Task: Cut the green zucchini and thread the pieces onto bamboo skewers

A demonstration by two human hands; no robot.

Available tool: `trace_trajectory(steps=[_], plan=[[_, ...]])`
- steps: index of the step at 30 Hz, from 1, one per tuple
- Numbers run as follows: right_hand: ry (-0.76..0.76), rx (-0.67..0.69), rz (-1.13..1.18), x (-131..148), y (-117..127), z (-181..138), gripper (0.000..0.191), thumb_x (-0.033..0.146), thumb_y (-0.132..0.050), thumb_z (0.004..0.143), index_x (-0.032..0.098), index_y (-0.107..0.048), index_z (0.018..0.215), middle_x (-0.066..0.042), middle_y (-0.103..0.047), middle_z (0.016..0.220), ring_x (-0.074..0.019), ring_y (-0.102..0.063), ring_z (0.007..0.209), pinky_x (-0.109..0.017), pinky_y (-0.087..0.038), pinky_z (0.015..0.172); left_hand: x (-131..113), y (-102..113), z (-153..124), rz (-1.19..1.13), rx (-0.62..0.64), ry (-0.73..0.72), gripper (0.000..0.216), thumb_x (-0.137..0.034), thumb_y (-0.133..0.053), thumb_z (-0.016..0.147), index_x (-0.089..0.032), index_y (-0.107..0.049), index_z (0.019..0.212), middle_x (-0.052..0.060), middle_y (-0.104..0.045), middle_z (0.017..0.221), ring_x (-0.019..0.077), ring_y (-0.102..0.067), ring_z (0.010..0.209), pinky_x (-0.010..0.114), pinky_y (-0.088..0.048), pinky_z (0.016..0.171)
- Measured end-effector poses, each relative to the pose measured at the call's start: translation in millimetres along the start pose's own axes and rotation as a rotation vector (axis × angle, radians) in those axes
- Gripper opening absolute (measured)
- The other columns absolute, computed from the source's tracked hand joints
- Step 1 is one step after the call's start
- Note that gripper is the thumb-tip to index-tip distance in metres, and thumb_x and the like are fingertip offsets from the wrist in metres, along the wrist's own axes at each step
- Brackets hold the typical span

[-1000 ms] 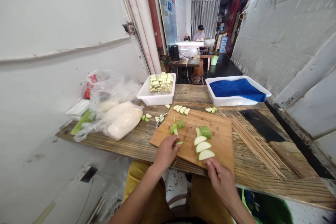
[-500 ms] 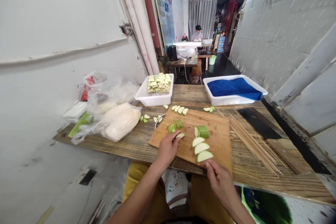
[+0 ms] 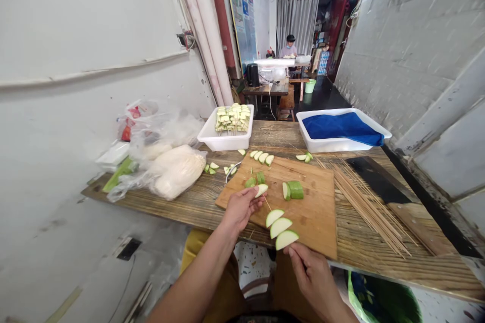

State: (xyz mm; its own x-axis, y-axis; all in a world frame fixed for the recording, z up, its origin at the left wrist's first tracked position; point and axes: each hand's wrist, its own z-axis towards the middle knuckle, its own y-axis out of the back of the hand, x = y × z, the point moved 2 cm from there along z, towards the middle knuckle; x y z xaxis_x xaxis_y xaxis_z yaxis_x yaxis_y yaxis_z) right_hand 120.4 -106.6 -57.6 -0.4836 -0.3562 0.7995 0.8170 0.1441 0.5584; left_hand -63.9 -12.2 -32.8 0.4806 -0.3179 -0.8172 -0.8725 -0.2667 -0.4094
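My right hand (image 3: 308, 265) is closed on a thin wooden skewer (image 3: 267, 203) that carries three pale half-moon slices with green rims (image 3: 281, 227), like zucchini. Its bare tip points up and left, near my left hand (image 3: 242, 207). Between the left fingers and thumb is a single zucchini slice (image 3: 261, 190). Both hands are over the near part of the wooden cutting board (image 3: 314, 212). On the board lie a cut green zucchini chunk (image 3: 295, 190), smaller green pieces (image 3: 259, 177) by my left hand, and a row of slices (image 3: 262, 157) along the far edge.
Loose skewers (image 3: 366, 212) and a cleaver (image 3: 382, 186) lie right of the board. Behind it stand a white tub (image 3: 206, 133) of loaded skewers and a white tray (image 3: 333, 148) with blue cloth. Plastic bags (image 3: 176, 174) fill the left. A person (image 3: 290, 48) sits far back.
My left hand has lifted the slice off the board. The loaded skewer in my right hand has moved left and nearer to me, its tip now close to that slice.
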Motion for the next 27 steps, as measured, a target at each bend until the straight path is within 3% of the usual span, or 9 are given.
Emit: trace_trajectory(steps=[14, 27], plan=[[0.013, -0.005, 0.023, 4, 2, 4, 0.026, 0.024, -0.035, 0.09, 0.017, -0.059, 0.084, -0.005, -0.066, 0.075, -0.0155, -0.062, 0.067, -0.021, -0.043, 0.064, -3, 0, 1, 0.019, 0.012, -0.009, 0.016, -0.018, -0.063, 0.075, -0.004, -0.067, 0.082, 0.014, -0.068, 0.076, 0.0116, -0.063, 0.061, 0.019, -0.053, 0.06], [0.0, 0.003, 0.02, 12, 9, 6, 0.028, 0.025, -0.035, 0.091, 0.017, -0.059, 0.079, -0.004, -0.064, 0.069, -0.015, -0.061, 0.062, -0.021, -0.043, 0.06, -5, 0, -1, 0.07, 0.042, 0.019, 0.019, -0.018, -0.073, 0.064, -0.006, -0.07, 0.078, 0.012, -0.069, 0.078, 0.0084, -0.06, 0.057, 0.015, -0.05, 0.054]])
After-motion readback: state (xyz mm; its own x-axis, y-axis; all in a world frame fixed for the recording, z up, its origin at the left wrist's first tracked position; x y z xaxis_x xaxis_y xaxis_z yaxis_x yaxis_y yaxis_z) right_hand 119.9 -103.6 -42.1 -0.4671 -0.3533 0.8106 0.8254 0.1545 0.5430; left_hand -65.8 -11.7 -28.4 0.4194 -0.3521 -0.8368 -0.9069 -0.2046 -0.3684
